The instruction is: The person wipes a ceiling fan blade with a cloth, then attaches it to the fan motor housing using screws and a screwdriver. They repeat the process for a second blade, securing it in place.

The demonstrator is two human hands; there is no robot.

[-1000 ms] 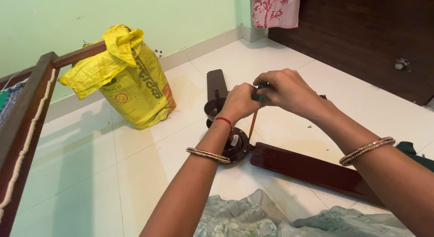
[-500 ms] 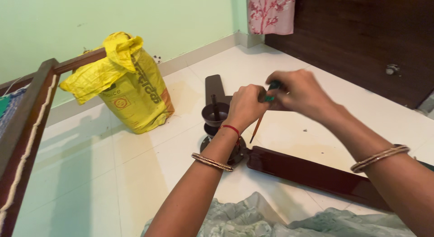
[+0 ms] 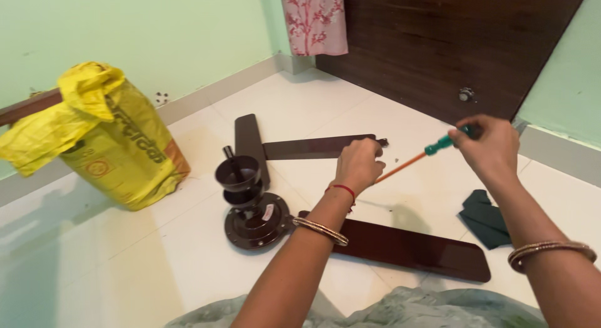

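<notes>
Your hands had bare floor [image 3: 156,265] on the left; fan blades [image 3: 400,246] lay underneath, a yellow sack [image 3: 119,153] stood far left.

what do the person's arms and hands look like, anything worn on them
Both forearms are bare, with no sleeves or gloves. The left hand has a red thread at the wrist and a thin beaded gold bangle further up. The right hand arm wears a similar gold bangle.
</notes>
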